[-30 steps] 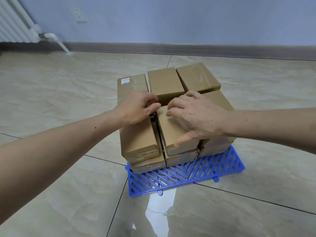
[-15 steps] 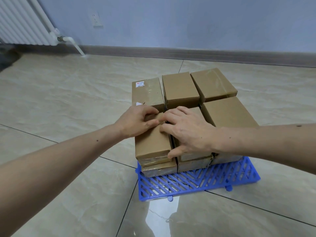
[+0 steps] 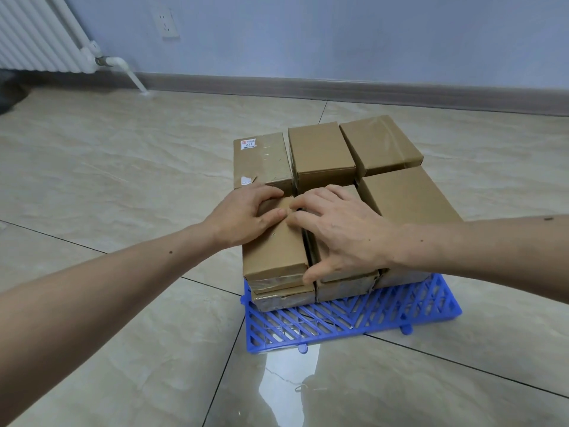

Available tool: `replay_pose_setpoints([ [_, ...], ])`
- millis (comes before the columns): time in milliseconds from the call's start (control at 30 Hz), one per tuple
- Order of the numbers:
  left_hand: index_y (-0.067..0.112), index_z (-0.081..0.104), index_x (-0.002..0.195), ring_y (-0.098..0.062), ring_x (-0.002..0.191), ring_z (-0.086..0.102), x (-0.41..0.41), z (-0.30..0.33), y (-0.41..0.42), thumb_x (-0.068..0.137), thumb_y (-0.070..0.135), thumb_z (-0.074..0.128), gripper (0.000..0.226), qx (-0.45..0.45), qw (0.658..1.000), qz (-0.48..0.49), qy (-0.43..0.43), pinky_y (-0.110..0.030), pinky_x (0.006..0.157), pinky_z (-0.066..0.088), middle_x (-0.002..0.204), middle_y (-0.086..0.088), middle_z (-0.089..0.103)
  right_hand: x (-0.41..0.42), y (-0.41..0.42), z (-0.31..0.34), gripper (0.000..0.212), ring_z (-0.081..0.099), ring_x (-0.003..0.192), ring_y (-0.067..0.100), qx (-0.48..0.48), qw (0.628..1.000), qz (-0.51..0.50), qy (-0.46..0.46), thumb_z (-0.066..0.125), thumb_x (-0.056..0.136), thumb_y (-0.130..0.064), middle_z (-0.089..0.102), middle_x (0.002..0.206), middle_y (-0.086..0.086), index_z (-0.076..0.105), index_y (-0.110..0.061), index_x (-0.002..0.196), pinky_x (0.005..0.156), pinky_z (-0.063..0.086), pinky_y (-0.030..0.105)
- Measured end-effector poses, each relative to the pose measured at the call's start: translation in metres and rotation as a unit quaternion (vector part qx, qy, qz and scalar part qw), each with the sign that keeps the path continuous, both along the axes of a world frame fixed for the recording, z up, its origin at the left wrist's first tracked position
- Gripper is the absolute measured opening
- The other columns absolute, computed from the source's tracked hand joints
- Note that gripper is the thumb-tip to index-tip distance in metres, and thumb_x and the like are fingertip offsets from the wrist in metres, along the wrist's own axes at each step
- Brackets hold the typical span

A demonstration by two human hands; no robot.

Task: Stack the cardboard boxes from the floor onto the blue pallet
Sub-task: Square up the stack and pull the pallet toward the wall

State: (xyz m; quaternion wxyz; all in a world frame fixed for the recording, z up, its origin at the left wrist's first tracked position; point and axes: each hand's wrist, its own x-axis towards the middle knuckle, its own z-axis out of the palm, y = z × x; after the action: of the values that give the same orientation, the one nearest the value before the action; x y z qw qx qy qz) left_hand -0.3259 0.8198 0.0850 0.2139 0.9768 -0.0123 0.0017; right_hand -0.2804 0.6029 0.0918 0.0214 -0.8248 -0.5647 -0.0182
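Observation:
Cardboard boxes stand in two layers on the blue pallet (image 3: 354, 322), whose near strip is bare. The far row holds a labelled box (image 3: 261, 158), a plain box (image 3: 320, 152) and a taped box (image 3: 378, 143). My left hand (image 3: 243, 217) lies on the near-left top box (image 3: 274, 251), fingers hooked over its far end. My right hand (image 3: 338, 229) spans the near-middle top box (image 3: 317, 254), fingers curled at its far edge and thumb down its front face. A dark gap separates these two boxes. The near-right box (image 3: 406, 198) lies untouched.
Glossy beige floor tiles (image 3: 123, 303) surround the pallet. A white radiator (image 3: 37, 32) with a pipe (image 3: 129, 72) stands at the back left below a wall socket (image 3: 166, 23). A dark object (image 3: 12, 94) sits at the left edge.
Both hands have stayed on the two near top boxes, fingertips drawing closer together at the far edges. The view has shifted, so the stack sits further right and lower.

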Motion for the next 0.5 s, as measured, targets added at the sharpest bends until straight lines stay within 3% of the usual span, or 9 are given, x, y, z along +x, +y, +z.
replay_pose_setpoints([
  [167, 0.023, 0.058, 0.136, -0.015, 0.12, 0.054, -0.012, 0.0, -0.001, 0.094, 0.044, 0.06, 0.047, -0.067, 0.996, 0.055, -0.036, -0.039, 0.104, 0.045, 0.126, 0.002, 0.058, 0.008, -0.018, 0.014, 0.102, 0.037, 0.139, 0.019, 0.042, 0.995, -0.075, 0.053, 0.042, 0.07, -0.09, 0.046, 0.148, 0.002, 0.045, -0.022, 0.146, 0.118, 0.025, 0.04],
  [233, 0.027, 0.057, 0.135, -0.009, 0.118, 0.05, -0.018, 0.001, -0.003, 0.094, 0.038, 0.063, 0.043, -0.102, 0.989, 0.087, -0.055, -0.033, 0.103, 0.043, 0.124, 0.009, 0.054, 0.017, -0.03, 0.019, 0.105, 0.036, 0.138, 0.018, 0.067, 0.985, -0.133, 0.089, 0.038, 0.067, -0.092, 0.045, 0.149, 0.002, 0.043, -0.023, 0.147, 0.117, 0.026, 0.041],
  [400, 0.027, 0.047, 0.141, -0.009, 0.128, 0.043, -0.03, -0.014, -0.004, 0.085, 0.038, 0.075, 0.064, -0.24, 0.938, 0.244, -0.059, -0.028, 0.096, 0.04, 0.141, 0.006, 0.046, 0.05, -0.066, 0.021, 0.107, 0.039, 0.136, 0.027, 0.143, 0.935, -0.297, 0.133, 0.063, 0.067, -0.082, 0.044, 0.15, 0.008, 0.037, -0.019, 0.15, 0.112, 0.033, 0.048],
  [500, 0.019, 0.03, 0.152, -0.016, 0.139, 0.036, -0.03, -0.021, -0.003, 0.082, 0.044, 0.077, 0.088, -0.282, 0.914, 0.291, -0.006, -0.029, 0.099, 0.034, 0.155, 0.0, 0.034, 0.069, -0.085, 0.02, 0.117, 0.039, 0.137, 0.033, 0.148, 0.9, -0.38, 0.155, 0.062, 0.06, -0.083, 0.043, 0.15, 0.012, 0.034, -0.016, 0.151, 0.112, 0.036, 0.054],
])
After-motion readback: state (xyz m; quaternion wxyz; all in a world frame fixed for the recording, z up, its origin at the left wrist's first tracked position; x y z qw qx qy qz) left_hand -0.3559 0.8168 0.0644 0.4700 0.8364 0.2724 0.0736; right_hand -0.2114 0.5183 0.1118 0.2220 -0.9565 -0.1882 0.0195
